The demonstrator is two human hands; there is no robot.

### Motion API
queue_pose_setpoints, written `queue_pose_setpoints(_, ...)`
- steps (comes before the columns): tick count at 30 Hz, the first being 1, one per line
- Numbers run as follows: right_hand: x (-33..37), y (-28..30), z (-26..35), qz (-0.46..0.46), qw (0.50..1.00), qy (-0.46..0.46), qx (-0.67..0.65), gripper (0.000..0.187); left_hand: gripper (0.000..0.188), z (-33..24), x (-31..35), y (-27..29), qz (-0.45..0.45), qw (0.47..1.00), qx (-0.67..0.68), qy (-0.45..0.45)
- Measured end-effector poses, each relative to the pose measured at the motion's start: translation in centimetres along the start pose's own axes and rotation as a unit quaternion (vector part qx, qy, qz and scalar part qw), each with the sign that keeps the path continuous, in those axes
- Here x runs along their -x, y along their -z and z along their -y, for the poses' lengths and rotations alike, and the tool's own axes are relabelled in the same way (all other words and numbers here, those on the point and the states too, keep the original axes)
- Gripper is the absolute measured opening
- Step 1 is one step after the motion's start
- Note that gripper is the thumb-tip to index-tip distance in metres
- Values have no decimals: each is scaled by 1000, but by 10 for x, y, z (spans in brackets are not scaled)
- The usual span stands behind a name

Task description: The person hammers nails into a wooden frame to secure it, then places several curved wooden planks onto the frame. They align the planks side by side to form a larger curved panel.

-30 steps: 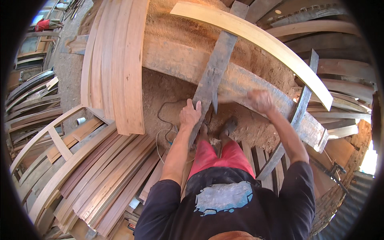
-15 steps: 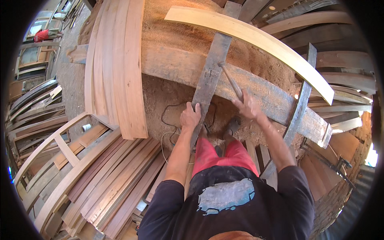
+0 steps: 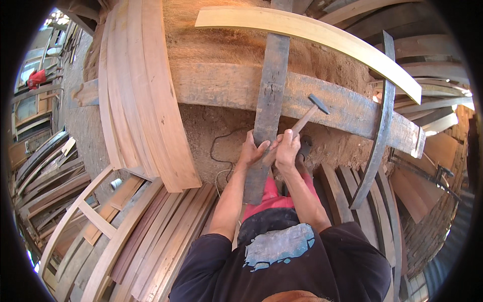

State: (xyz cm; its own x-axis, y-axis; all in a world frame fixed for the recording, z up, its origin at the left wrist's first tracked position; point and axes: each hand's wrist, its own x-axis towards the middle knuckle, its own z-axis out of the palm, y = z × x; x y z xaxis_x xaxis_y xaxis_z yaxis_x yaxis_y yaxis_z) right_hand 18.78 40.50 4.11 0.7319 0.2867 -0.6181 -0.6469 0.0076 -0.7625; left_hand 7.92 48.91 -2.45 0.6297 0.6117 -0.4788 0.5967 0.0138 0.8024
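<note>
A hammer (image 3: 303, 121) with a pale wooden handle and a dark metal head is in my right hand (image 3: 286, 150). Its head points away from me, over the thick beam (image 3: 221, 85). Fingers of the right hand are close around the handle, beside the right edge of a dark weathered plank (image 3: 272, 85). My left hand (image 3: 253, 150) grips that plank's left edge, its thumb across the top. The plank crosses the beam, its near end above my legs. A pale curved board (image 3: 322, 38) lies across the plank's far part and across a second dark plank (image 3: 380, 131) on the right.
Several long reddish boards (image 3: 146, 90) lie side by side on the left of the beam. More stacked boards (image 3: 171, 226) and a curved wooden frame (image 3: 93, 216) stand at the near left. Sawdust (image 3: 216, 43) covers the ground behind the beam. A dark cord (image 3: 215, 151) lies below it.
The hammer head has left the dark plank's surface and moved to its right. My right hand has come left, close to the left hand. The view has shifted slightly.
</note>
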Motion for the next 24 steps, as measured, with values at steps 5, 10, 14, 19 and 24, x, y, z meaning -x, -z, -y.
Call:
queue_pose_setpoints(5,-3,11,1,-30,999,-46,4,23,68,-9,0,3,12,1000,3,16)
queue_pose_setpoints(10,-1,-3,0,18,993,-26,110,27,68,-6,0,5,17,1000,-2,22)
queue_pose_setpoints(14,-15,11,16,-3,999,-6,48,25,68,-13,2,5,12,1000,-3,12)
queue_pose_setpoints(19,-10,7,6,30,989,-30,139,20,67,-9,2,3,11,1000,26,2)
queue_pose_setpoints(24,-30,64,11,-61,862,277,420,30,66,-17,2,3,-8,999,-28,14)
